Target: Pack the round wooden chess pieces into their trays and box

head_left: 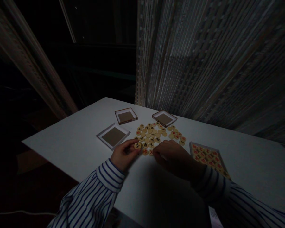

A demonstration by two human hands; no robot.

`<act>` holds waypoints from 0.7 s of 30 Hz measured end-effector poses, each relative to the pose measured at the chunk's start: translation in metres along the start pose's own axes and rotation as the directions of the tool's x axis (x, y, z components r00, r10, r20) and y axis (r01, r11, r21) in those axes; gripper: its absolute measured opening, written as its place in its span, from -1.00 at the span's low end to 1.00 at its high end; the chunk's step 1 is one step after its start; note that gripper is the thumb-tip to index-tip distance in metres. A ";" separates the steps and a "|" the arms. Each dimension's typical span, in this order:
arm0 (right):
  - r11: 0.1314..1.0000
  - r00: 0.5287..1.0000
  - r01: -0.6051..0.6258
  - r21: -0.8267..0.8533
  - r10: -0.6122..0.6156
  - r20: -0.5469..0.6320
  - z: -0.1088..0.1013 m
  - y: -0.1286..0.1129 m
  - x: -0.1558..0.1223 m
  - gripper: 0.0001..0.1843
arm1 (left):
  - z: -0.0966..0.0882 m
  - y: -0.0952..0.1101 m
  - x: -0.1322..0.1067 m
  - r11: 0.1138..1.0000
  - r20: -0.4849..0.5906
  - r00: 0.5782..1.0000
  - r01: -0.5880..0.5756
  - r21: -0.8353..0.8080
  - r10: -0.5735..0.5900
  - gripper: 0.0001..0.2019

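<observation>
Several round wooden game discs with black or red marks lie spread on the white table. My left hand pinches one black-marked disc at the near left edge of the spread. My right hand rests curled on the table just right of it, fingertips touching a red-marked disc; what its fingers hold, if anything, is hidden in shadow. Both arms wear striped sleeves.
Three shallow square trays lie around the spread: one at near left, one at back left, one at the back. A fourth tray at right holds several red-marked discs. Curtains hang behind the table.
</observation>
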State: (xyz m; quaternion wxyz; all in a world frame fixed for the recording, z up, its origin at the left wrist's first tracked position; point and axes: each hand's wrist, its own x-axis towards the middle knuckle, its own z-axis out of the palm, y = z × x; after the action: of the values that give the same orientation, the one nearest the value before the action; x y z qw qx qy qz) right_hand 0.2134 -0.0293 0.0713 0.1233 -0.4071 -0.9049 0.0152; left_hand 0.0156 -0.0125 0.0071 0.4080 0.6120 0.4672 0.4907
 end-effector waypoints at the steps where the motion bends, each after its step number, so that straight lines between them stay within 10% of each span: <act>1: 0.999 1.000 -0.017 0.049 0.018 -0.009 -0.001 0.000 -0.001 -0.82 | 0.001 0.003 -0.001 1.000 0.013 1.000 0.011 -0.019 -0.010 -0.64; 21: 0.949 0.973 -0.025 0.315 0.095 -0.210 -0.013 0.013 -0.036 -0.86 | 0.036 0.040 -0.014 0.989 0.282 0.957 0.106 -0.100 -0.074 -0.58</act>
State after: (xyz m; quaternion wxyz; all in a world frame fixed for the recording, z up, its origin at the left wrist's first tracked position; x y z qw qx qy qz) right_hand 0.2493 -0.0482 0.0740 0.2858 -0.4094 -0.8588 0.1152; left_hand 0.0565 -0.0373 0.0356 0.5256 0.6285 0.4039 0.4068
